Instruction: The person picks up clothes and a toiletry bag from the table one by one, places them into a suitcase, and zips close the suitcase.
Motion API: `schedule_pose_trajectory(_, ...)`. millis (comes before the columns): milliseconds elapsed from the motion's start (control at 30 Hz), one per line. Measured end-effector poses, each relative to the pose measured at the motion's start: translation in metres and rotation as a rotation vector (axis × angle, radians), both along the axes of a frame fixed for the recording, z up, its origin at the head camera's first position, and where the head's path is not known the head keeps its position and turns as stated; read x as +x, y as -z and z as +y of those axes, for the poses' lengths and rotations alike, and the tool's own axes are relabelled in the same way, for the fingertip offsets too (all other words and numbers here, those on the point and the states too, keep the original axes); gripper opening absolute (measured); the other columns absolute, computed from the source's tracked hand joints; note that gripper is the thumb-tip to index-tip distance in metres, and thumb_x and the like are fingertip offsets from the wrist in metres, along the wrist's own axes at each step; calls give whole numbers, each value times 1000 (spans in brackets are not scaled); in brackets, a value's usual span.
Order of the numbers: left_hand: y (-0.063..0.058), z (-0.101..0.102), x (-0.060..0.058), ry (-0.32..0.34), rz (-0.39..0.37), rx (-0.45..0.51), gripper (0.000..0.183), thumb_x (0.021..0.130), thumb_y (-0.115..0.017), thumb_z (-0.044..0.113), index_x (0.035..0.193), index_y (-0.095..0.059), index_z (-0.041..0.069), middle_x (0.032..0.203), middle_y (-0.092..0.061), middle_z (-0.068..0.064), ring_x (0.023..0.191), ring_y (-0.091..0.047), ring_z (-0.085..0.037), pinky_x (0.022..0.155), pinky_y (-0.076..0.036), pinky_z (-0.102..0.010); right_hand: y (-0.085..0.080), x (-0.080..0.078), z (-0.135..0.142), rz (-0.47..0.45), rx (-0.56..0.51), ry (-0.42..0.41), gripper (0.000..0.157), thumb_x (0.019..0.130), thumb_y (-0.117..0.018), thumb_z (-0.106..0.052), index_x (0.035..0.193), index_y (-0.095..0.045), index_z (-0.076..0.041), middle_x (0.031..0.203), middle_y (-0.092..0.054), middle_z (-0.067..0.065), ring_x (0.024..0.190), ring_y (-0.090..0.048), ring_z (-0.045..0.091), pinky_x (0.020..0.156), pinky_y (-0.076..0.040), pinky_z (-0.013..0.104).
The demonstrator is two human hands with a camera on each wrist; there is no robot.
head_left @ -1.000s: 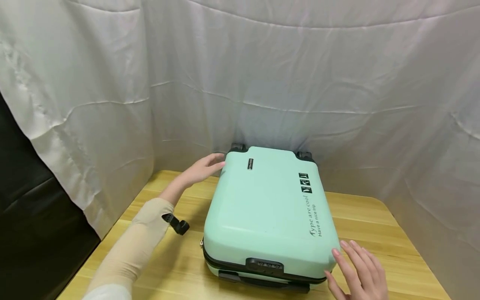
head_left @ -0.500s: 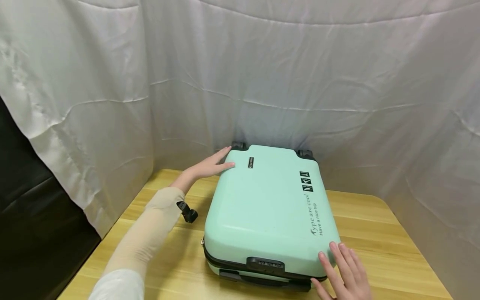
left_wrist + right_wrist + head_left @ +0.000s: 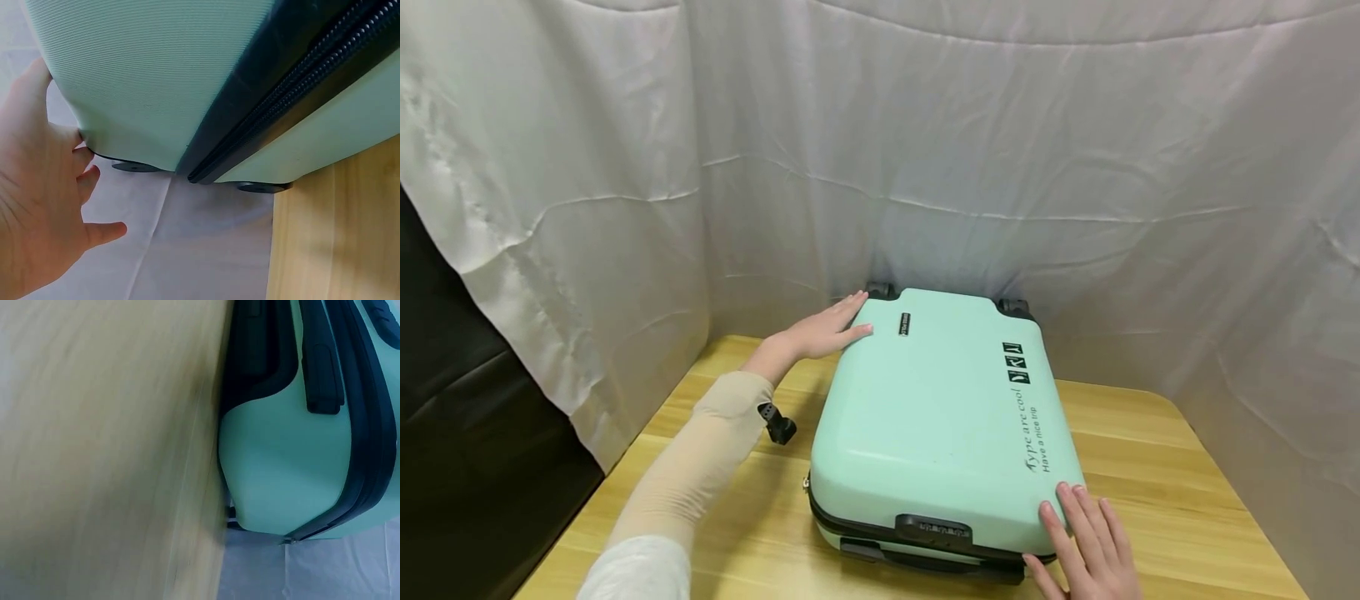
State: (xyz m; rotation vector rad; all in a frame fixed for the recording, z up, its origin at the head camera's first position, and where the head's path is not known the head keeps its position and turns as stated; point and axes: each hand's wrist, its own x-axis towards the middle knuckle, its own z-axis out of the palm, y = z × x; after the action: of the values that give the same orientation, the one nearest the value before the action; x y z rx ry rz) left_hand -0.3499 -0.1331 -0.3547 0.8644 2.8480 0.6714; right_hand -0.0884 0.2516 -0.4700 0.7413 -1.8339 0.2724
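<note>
1. On the wood-grain table (image 3: 1150,475), roughly mid-table, a mint suitcase (image 3: 943,408) lies flat, printed face up, far end right by the white curtain (image 3: 1000,125).
2. Left hand (image 3: 822,332) is at the suitcase's 11 o'clock corner, fingers straight, thumb splayed out on the shell, not pinching anything I can see. Right hand (image 3: 1093,546) is at 5 o'clock, fingers straight and a bit spread. Looks like it's touching, but the right wrist view misses that hand, so can't swear to it.
3. Step in hand, my guess: steadying or squaring up the suitcase from opposite corners. Next move probably calls for an even push from both hands, or a proper hold if it's getting turned, since flat fingers could slip on that smooth shell.
4. Pointing-wise: wheels (image 3: 880,290) at 12, carry handle (image 3: 932,565) and combination lock (image 3: 934,529) at 6, facing the person. Long axis basically runs 12 to 6, maybe a hair clockwise. Lettering (image 3: 1037,432) sits toward 3 o'clock.
</note>
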Motion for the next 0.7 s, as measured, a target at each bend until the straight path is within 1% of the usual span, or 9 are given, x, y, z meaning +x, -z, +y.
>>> schedule_pose_trajectory(200, -5, 1, 8, -7, 57, -110, 84, 95, -23, 71, 158, 0, 19, 166, -1, -2, 154, -3, -21, 123, -16, -46, -9, 2, -2, 38, -12, -37, 57, 98, -50, -47, 125, -63, 2, 136, -57, 25, 138, -45, 32, 122, -23, 42)
schedule_pose_trajectory(300, -9, 3, 11, -4, 87, -161, 84, 95, -22, 71, 158, -2, 19, 166, -2, -1, 154, -3, -19, 123, -17, -46, -16, 2, -5, 78, -29, -62, 55, 99, -50, -45, 125, -63, 2, 135, -58, 24, 138, -46, 30, 121, -25, 40)
schedule_pose_trajectory(367, -10, 5, 11, 10, 118, -183, 82, 96, -21, 70, 158, -2, 20, 166, -3, -1, 154, -3, -19, 122, -19, -48, -21, 1, -7, 111, -43, -72, 53, 100, -50, -44, 124, -64, 1, 133, -59, 24, 136, -48, 30, 121, -26, 39)
schedule_pose_trajectory(533, -7, 8, 12, 53, 178, -200, 72, 99, -17, 66, 158, -2, 28, 167, -1, 2, 154, -2, -18, 120, -20, -55, -24, -1, -5, 138, -57, -82, 51, 100, -51, -42, 122, -65, 1, 131, -61, 23, 134, -50, 29, 120, -28, 38)
schedule_pose_trajectory(600, -5, 9, 14, 59, 184, -202, 69, 99, -17, 65, 157, -2, 31, 166, 1, 5, 154, -1, -16, 120, -19, -56, -24, -1, -3, 135, -60, -84, 50, 100, -51, -41, 121, -66, 1, 130, -62, 23, 134, -51, 28, 120, -28, 38)
schedule_pose_trajectory(700, -6, 10, 19, 63, 186, -201, 68, 100, -18, 63, 157, -4, 30, 166, 0, 6, 154, -1, -15, 120, -18, -58, -24, -1, -1, 145, -70, -86, 48, 100, -51, -40, 120, -66, 1, 130, -62, 22, 133, -52, 27, 119, -29, 38)
